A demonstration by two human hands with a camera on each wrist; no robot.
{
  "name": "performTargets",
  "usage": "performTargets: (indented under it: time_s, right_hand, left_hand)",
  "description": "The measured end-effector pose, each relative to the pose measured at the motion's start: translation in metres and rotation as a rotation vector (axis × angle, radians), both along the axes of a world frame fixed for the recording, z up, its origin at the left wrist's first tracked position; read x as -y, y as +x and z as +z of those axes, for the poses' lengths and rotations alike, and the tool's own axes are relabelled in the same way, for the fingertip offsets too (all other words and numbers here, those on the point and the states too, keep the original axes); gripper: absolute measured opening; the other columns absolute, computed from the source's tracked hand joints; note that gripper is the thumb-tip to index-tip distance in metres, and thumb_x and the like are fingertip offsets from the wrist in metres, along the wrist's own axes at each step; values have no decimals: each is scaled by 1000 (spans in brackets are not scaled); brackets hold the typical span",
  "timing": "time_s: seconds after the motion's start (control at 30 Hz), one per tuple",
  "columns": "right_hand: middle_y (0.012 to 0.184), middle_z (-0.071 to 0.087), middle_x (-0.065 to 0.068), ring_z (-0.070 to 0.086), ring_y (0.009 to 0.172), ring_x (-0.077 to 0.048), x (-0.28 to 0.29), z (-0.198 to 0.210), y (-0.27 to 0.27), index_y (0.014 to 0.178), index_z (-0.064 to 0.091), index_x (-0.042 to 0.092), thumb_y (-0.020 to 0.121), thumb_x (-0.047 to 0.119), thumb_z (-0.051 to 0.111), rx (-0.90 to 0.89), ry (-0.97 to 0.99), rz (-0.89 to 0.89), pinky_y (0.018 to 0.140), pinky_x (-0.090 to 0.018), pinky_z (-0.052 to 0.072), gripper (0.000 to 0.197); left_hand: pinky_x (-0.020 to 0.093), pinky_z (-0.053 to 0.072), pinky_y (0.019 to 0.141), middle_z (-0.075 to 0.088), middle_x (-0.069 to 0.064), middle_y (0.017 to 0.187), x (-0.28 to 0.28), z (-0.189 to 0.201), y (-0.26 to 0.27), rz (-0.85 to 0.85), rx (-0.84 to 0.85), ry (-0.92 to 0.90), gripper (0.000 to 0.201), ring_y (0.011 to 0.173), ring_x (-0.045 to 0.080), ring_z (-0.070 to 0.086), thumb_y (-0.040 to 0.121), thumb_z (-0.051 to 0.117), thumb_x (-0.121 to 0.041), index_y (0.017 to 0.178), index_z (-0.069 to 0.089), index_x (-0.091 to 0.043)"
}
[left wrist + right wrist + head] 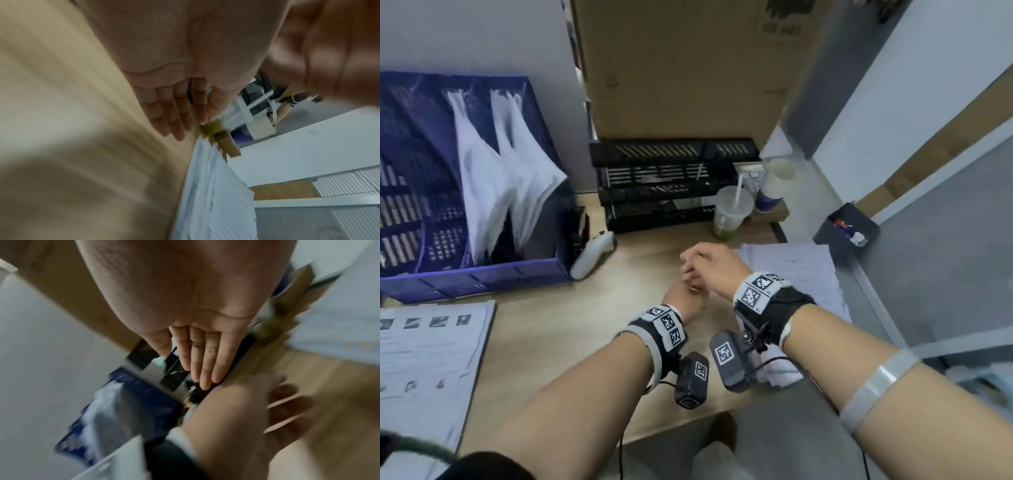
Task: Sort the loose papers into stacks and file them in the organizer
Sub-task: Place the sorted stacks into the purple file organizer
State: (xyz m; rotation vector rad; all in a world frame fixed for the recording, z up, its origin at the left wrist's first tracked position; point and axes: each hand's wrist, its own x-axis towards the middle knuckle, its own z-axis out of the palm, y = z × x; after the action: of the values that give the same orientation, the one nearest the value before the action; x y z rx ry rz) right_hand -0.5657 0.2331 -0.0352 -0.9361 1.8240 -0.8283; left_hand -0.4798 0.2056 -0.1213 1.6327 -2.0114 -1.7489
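Note:
My two hands meet over the middle of the wooden desk (571, 329), and neither holds anything. The right hand (707, 267) lies just above and across the left hand (685, 301). Both wrist views are blurred; the left fingers (174, 116) and the right fingers (202, 365) are straight. One stack of printed papers (424, 359) lies at the desk's left front. Another stack of papers (804, 277) lies to the right of my hands, seen also in the left wrist view as papers (211, 194). The black tiered organizer (671, 185) stands at the back, beyond my hands.
A blue crate (482, 277) holding upright white sheets sits at the left. A large cardboard box (688, 68) rests above the organizer. Two drink cups (732, 212) stand right of it. A white controller (592, 255) lies beside the crate. A black bin (849, 229) stands off the desk's right edge.

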Motion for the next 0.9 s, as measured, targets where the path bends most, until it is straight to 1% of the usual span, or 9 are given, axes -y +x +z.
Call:
performTargets:
  time_s: [0.03, 0.1, 0.2, 0.3, 0.37, 0.5, 0.63, 0.77, 0.9]
  right_hand:
    - [100, 73, -12, 71, 89, -25, -18, -9, -29, 97, 70, 16, 96, 16, 50, -67, 31, -39, 87, -47, 57, 20]
    - [103, 72, -11, 67, 96, -30, -55, -30, -85, 98, 70, 15, 94, 19, 52, -242, 126, -107, 92, -44, 53, 19]
    - [126, 60, -13, 58, 115, -31, -106, -61, -155, 124, 61, 17, 90, 25, 57, -457, 346, -247, 99, -35, 47, 36]
    - [138, 47, -16, 51, 124, -37, -145, -92, -197, 144, 38, 22, 84, 34, 59, -454, 572, -338, 104, -40, 45, 65]
    - [137, 49, -14, 53, 121, -36, -159, -116, -214, 143, 37, 20, 75, 38, 58, -393, 634, -334, 103, -42, 46, 74]
    - [127, 61, -10, 61, 110, -32, -164, -148, -212, 128, 54, 13, 71, 32, 55, -389, 552, -266, 94, -37, 52, 60]
    - [142, 43, -13, 46, 129, -31, -164, -140, -166, 141, 44, 8, 84, 25, 57, -480, 455, -260, 109, -38, 40, 60]
    - [143, 40, -11, 42, 132, -30, -161, -137, -147, 145, 39, 10, 86, 25, 61, -480, 392, -276, 111, -38, 37, 65]
    - [119, 61, 1, 59, 111, -25, -140, -135, -144, 123, 50, 25, 66, 37, 64, -328, 267, -400, 98, -42, 50, 60]
  left_hand:
    - [31, 56, 78, 69, 9, 100, -7, -7, -14, 42, -8, 16, 5, 93, 30, 68, 89, 61, -17, 91, 59, -20]
    - [32, 50, 77, 66, 8, 102, -27, -20, -44, 58, 22, 68, 26, 90, 28, 64, 86, 65, -23, 109, 56, -16]
    - [29, 46, 79, 61, 9, 115, -43, -39, -75, 106, 112, 36, 42, 98, 28, 59, 88, 68, -27, 121, 49, -10]
    - [30, 43, 71, 62, 12, 117, -50, -41, -93, 157, 213, -38, 48, 87, 26, 54, 89, 67, -35, 122, 48, -6]
    - [30, 42, 67, 62, 12, 117, -52, -43, -103, 180, 246, -37, 54, 89, 29, 57, 88, 67, -40, 123, 46, -5]
    - [30, 46, 61, 62, 5, 105, -52, -51, -114, 200, 210, 0, 60, 87, 27, 62, 82, 73, -45, 120, 47, -6]
    - [33, 56, 81, 71, 7, 118, -56, -67, -114, 133, 99, 2, 46, 102, 29, 68, 86, 71, -37, 122, 63, -10]
    - [27, 47, 93, 61, 6, 134, -58, -62, -93, 170, -121, -5, 50, 121, 27, 59, 95, 60, -13, 142, 45, -14]
    - [34, 52, 96, 65, 5, 129, -47, -46, -47, 177, -279, -6, 48, 118, 25, 62, 94, 61, -9, 140, 47, -14]
